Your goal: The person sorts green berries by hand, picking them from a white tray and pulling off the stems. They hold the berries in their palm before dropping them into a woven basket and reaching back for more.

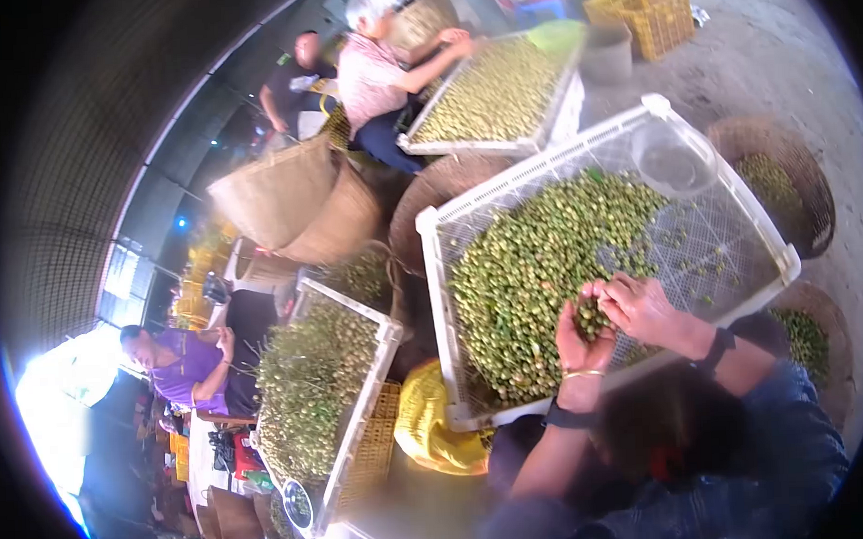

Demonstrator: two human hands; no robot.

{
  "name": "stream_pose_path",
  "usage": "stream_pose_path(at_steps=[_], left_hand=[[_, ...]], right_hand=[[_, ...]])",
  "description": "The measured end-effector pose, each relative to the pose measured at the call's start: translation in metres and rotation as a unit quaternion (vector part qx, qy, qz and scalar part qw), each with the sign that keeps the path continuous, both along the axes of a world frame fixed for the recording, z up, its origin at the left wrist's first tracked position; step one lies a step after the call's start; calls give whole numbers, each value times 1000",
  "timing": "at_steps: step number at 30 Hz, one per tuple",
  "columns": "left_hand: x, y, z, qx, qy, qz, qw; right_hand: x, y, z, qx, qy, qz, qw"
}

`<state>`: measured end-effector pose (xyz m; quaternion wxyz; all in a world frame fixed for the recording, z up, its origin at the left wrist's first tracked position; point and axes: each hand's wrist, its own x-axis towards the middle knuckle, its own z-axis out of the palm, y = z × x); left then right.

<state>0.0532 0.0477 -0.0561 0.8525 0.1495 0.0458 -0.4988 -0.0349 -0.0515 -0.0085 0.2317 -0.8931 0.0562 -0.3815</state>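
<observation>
A white mesh tray [436, 298] holds a wide heap of small green round fruits [536, 275]. Over the heap's lower right part, my left hand [584, 338] is cupped palm up around several of the fruits, with a bracelet and a dark band at the wrist. My right hand [634, 308] meets it from the right, thumb and fingertips pinched together above the cupped fingers; whatever lies in that pinch is too small to make out. A clear round bowl [673, 161] stands in the tray's far corner, and a few loose fruits are scattered on the mesh at right.
Wicker baskets [809, 190] with fruits stand right of the tray. A yellow sack [427, 426] lies at its left. Another loaded tray [391, 342] is at left, a third [532, 144] behind. Several people sit nearby, one in purple [193, 368]. A yellow crate [661, 24] stands behind.
</observation>
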Motion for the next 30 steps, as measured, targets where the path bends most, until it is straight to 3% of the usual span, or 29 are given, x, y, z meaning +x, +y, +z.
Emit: stream_pose_path(at_steps=[4,7,8,11,18,20,23,26,29,30], left_hand=[[3,4,-15,39,4,-34,999],[0,5,-15,-21,44,-118,992],[-5,2,-15,49,24,-96,994],[-4,1,-17,2,3,-151,988],[-7,-2,-7,25,-67,-132,989],[-5,-1,-12,17,-83,-120,989],[-4,2,-11,15,-35,-110,993],[-1,2,-21,20,-30,-110,993],[1,4,-30,19,-38,-109,993],[2,5,-31,23,-40,-114,992]], right_hand=[[0,-2,-3,145,-20,49,988],[-3,0,-8,287,7,67,956],[-3,-1,-9,245,12,48,968],[-5,2,7,133,-26,19,991],[-4,4,0,217,-2,45,975],[-8,4,3,245,74,39,966],[0,-7,-22,128,67,38,989],[1,8,-9,66,81,16,994],[11,-6,-43,5,48,8,999],[12,-13,-54,58,37,5,998]])
